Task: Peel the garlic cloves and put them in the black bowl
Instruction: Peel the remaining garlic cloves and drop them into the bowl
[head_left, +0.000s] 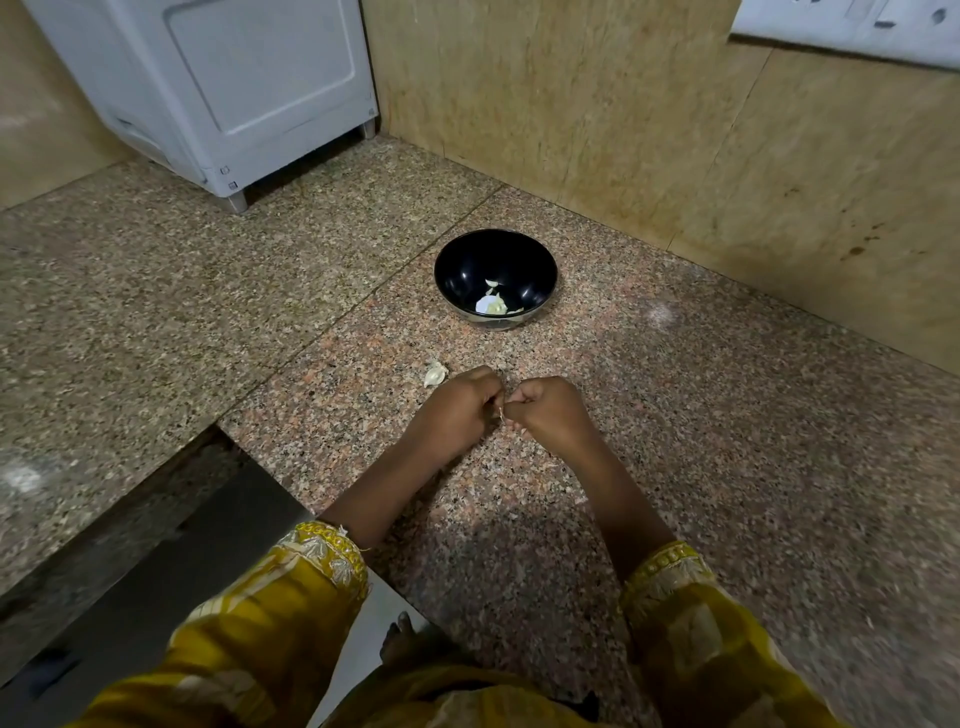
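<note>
A black bowl stands on the speckled granite counter, with a few pale garlic pieces in its bottom. Closer to me, my left hand and my right hand meet knuckle to knuckle just above the counter. Both pinch a small garlic clove; only a sliver of it and a thread of skin show between the fingers. An unpeeled clove lies on the counter just left of my left hand, apart from it.
A white appliance stands at the back left on short feet. A beige marble wall runs behind the bowl and along the right. At the lower left the counter ends at a dark drop.
</note>
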